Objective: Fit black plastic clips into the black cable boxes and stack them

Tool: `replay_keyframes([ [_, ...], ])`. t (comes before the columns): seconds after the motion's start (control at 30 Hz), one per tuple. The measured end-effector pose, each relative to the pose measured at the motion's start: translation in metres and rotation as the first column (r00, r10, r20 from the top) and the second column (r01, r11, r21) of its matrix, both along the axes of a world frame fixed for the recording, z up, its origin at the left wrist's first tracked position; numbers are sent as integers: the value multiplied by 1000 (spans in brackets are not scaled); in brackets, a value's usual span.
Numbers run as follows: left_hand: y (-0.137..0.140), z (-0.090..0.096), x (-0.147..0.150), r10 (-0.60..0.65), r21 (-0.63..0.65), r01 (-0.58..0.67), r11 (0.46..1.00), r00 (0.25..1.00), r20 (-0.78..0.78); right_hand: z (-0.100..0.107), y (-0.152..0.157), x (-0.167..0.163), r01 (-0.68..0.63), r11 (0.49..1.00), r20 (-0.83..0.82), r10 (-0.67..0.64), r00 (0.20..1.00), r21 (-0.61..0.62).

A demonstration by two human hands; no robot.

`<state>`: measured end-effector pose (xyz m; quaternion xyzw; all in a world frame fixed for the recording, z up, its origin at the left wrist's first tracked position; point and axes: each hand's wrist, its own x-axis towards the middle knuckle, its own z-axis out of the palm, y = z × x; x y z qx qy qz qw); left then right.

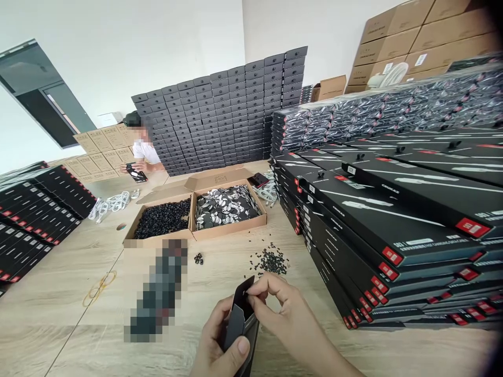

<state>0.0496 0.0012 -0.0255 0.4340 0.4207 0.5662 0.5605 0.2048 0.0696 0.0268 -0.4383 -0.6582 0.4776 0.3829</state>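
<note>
A narrow black cardboard box stands tilted in front of me with its end flaps open. My left hand is wrapped round it, the thumb on the near side. At the raised flap, my right hand pinches thumb and forefinger together; whatever is between the fingertips is hidden. Just beyond the right hand lies a pile of tiny black pieces. A few small black rings or caps sit on the table farther left.
An open carton of small black parts adjoins a carton of black-and-white pieces. Stacked black cable boxes rise at the right. Rubber bands and a pixelated patch lie left. A person holds a box across the table.
</note>
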Motion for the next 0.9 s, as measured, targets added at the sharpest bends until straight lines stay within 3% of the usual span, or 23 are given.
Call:
replay_keyframes([
  [0.13,2,1,-3,-37,14,38,999,996,-79,-2,-2,-4,25,1000,-56,-26,998,-18],
  [0.33,1,3,-2,-29,10,30,1000,998,-57,-9,-6,-6,42,998,-105,-45,993,-36],
  [0.47,-9,-2,3,88,25,-85,996,982,-166,-8,-7,-7,71,993,20,-73,997,91],
  [0.57,-12,-1,5,209,88,-192,977,945,-252,-5,-3,-3,12,980,99,-32,995,199],
  [0.73,-4,17,3,-10,46,14,999,996,-85,3,15,12,-188,982,98,186,978,13],
  [0.8,-2,18,3,-48,45,48,998,999,-6,4,20,14,-174,985,120,172,978,10],
  [0.9,-3,6,3,3,-9,-3,1000,999,39,-2,22,9,-50,998,126,44,991,42],
])
